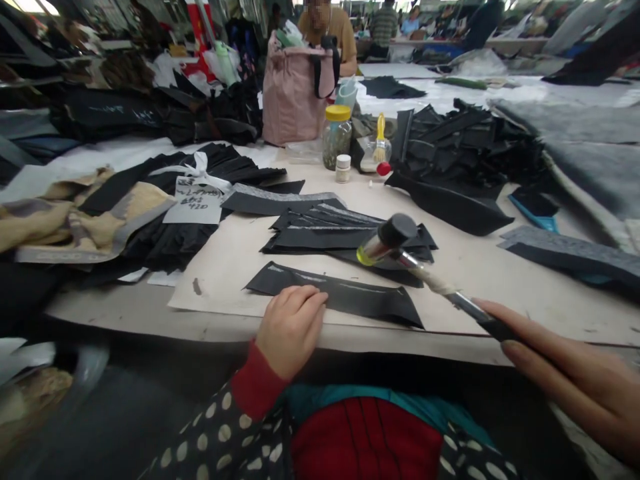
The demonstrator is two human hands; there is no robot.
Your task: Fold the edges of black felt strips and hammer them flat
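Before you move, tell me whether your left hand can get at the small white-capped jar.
Probably yes, with a lean forward. Your left hand rests on a black strip, and the jar stands farther up the table. Only flat black pieces lie between, and the hammer sits off to the right.

From where I'm standing, the only real free room on the table (480, 293) is the pale stretch along the front edge, right of the left hand (290, 330) and below the mallet (393, 233) in the right hand (575, 387). Stacked blk strips (325, 233) block the middle, w/ a big pile of blk pieces (465, 150) and a jar (337, 137) behind. Left side's walled off by a tan-and-blk fabric bundle (85, 220) tbh.
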